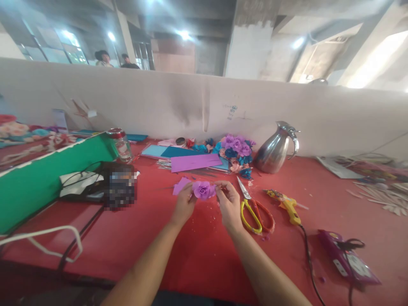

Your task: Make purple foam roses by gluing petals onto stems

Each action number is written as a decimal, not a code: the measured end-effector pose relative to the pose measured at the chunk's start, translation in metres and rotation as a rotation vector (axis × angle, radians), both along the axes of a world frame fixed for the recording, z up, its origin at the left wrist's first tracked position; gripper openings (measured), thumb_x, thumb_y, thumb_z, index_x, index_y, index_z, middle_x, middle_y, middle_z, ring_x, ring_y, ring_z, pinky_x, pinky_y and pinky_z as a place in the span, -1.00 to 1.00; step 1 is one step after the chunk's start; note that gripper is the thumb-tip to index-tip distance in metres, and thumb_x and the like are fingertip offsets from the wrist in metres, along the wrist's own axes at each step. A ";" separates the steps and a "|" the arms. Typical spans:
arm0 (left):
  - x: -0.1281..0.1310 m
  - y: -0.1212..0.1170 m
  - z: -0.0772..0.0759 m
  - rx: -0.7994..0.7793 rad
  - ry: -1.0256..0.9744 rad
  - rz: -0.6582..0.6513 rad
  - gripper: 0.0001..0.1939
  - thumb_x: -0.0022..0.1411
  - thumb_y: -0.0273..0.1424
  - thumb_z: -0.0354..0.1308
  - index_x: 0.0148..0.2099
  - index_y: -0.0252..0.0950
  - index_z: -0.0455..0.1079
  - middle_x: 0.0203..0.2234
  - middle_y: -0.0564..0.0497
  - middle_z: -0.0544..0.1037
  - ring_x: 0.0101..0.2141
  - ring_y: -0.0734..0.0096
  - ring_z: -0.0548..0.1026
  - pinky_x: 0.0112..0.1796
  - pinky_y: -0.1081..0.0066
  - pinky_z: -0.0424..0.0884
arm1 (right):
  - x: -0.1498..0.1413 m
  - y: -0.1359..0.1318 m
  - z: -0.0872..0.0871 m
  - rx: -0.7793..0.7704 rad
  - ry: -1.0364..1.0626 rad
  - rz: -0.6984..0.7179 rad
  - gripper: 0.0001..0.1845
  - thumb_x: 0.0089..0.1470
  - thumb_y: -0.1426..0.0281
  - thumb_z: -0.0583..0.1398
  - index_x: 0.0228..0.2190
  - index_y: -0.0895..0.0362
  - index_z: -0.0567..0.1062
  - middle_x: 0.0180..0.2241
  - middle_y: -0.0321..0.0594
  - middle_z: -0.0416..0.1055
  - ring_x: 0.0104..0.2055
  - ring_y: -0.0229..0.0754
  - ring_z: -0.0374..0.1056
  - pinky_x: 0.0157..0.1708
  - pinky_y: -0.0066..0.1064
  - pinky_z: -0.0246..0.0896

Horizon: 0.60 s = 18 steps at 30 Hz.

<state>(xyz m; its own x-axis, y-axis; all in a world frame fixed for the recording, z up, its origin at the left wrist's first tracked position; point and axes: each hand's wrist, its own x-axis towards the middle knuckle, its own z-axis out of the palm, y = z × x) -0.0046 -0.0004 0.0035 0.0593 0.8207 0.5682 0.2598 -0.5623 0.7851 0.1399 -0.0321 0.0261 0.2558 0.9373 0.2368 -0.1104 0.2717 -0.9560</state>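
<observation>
A purple paper flower (203,191) is held up over the red table between my two hands. My left hand (185,202) pinches its left edge, and my right hand (228,201) grips a petal on its right side with thumb and forefinger. Behind my left fingers lies a small piece of purple paper (180,185), partly hidden. Scissors (253,208) with one yellow and one red handle rest just right of my right hand. Farther right lies a yellow glue gun (286,205) with a black cord.
A bunch of finished paper flowers (237,148) and a steel jug (276,148) stand by the wall. Paper sheets (195,162) lie beyond my hands. At left are a glass jar (121,146), a black bag (95,180) and a green divider (63,174). A purple power strip (347,257) sits front right.
</observation>
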 end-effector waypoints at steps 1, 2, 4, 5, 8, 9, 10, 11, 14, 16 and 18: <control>0.000 0.000 0.000 -0.001 -0.004 0.014 -0.72 0.20 -0.16 0.12 -0.32 -0.26 0.50 -0.36 -0.10 0.58 -0.29 0.26 0.50 -0.18 0.30 0.40 | 0.000 -0.002 0.001 0.024 -0.028 -0.021 -0.83 0.06 0.28 0.17 -0.36 0.12 0.45 -0.47 -0.34 0.32 -0.47 -0.30 0.18 -0.47 -0.46 0.05; 0.000 0.000 0.000 0.003 -0.005 0.027 -0.71 0.21 -0.16 0.11 -0.31 -0.26 0.51 -0.35 -0.10 0.58 -0.27 0.25 0.50 -0.16 0.30 0.40 | -0.001 -0.004 0.002 0.050 -0.053 -0.038 -0.84 0.07 0.29 0.16 -0.36 0.12 0.44 -0.46 -0.32 0.33 -0.45 -0.28 0.20 -0.45 -0.45 0.08; -0.001 0.000 -0.001 0.020 0.002 0.043 -0.71 0.23 -0.17 0.09 -0.27 -0.26 0.52 -0.32 -0.10 0.60 -0.24 0.24 0.51 -0.14 0.28 0.40 | -0.002 -0.007 0.004 0.107 -0.116 -0.059 -0.87 0.10 0.33 0.14 -0.36 0.12 0.45 -0.44 -0.31 0.34 -0.42 -0.27 0.24 -0.42 -0.44 0.12; -0.002 0.000 -0.001 0.030 0.007 0.047 -0.72 0.24 -0.19 0.08 -0.25 -0.26 0.52 -0.31 -0.10 0.60 -0.23 0.23 0.51 -0.14 0.28 0.40 | -0.002 -0.008 0.005 0.145 -0.161 -0.069 -0.88 0.11 0.35 0.14 -0.37 0.12 0.45 -0.44 -0.30 0.34 -0.42 -0.27 0.24 -0.42 -0.44 0.13; -0.003 0.001 -0.004 0.077 0.026 0.034 -0.74 0.28 -0.26 0.05 -0.19 -0.27 0.52 -0.27 -0.10 0.60 -0.21 0.24 0.52 -0.14 0.27 0.40 | -0.002 -0.011 0.007 0.284 -0.327 -0.116 -0.89 0.12 0.41 0.14 -0.36 0.11 0.49 -0.43 -0.29 0.33 -0.45 -0.29 0.21 -0.46 -0.45 0.13; -0.003 0.001 -0.004 0.100 0.032 0.024 -0.74 0.28 -0.29 0.04 -0.18 -0.27 0.52 -0.26 -0.10 0.60 -0.21 0.25 0.52 -0.14 0.27 0.41 | -0.002 -0.012 0.007 0.325 -0.378 -0.125 -0.88 0.12 0.42 0.14 -0.35 0.11 0.50 -0.43 -0.29 0.32 -0.46 -0.29 0.20 -0.47 -0.45 0.13; -0.003 0.001 -0.005 0.128 0.034 0.012 -0.76 0.28 -0.31 0.05 -0.17 -0.27 0.51 -0.27 -0.10 0.60 -0.21 0.25 0.52 -0.15 0.28 0.41 | -0.002 -0.012 0.007 0.358 -0.420 -0.129 -0.87 0.12 0.42 0.15 -0.32 0.10 0.51 -0.42 -0.28 0.32 -0.47 -0.30 0.19 -0.48 -0.45 0.14; -0.002 0.001 -0.005 0.150 0.038 0.003 -0.77 0.28 -0.33 0.05 -0.16 -0.27 0.51 -0.27 -0.09 0.59 -0.22 0.26 0.52 -0.15 0.28 0.41 | -0.003 -0.013 0.008 0.382 -0.453 -0.131 -0.87 0.12 0.42 0.15 -0.31 0.10 0.52 -0.42 -0.28 0.31 -0.48 -0.31 0.19 -0.48 -0.44 0.15; -0.001 0.001 -0.004 0.179 0.048 0.002 -0.81 0.27 -0.37 0.08 -0.17 -0.25 0.51 -0.29 -0.06 0.58 -0.24 0.30 0.51 -0.17 0.30 0.41 | -0.004 -0.014 0.007 0.423 -0.512 -0.146 -0.86 0.13 0.43 0.16 -0.29 0.10 0.53 -0.39 -0.27 0.32 -0.52 -0.34 0.17 -0.50 -0.45 0.18; -0.001 0.000 -0.004 0.172 0.058 0.008 -0.83 0.27 -0.40 0.08 -0.18 -0.25 0.50 -0.31 -0.04 0.56 -0.27 0.32 0.49 -0.20 0.33 0.41 | -0.004 -0.014 0.006 0.428 -0.533 -0.159 -0.86 0.12 0.44 0.16 -0.29 0.11 0.53 -0.38 -0.27 0.32 -0.53 -0.36 0.16 -0.51 -0.46 0.19; -0.001 0.000 -0.004 0.173 0.065 0.015 -0.84 0.27 -0.42 0.08 -0.24 -0.25 0.50 -0.36 -0.03 0.53 -0.30 0.35 0.47 -0.24 0.36 0.40 | -0.004 -0.013 0.006 0.417 -0.565 -0.171 -0.86 0.10 0.45 0.17 -0.29 0.11 0.53 -0.36 -0.25 0.33 -0.53 -0.36 0.17 -0.50 -0.47 0.21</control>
<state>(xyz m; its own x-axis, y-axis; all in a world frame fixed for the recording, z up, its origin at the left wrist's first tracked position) -0.0058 -0.0006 -0.0007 0.0893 0.7118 0.6967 0.3163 -0.6835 0.6578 0.1363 -0.0454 0.0317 0.1237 0.6976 0.7057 0.4468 0.5959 -0.6673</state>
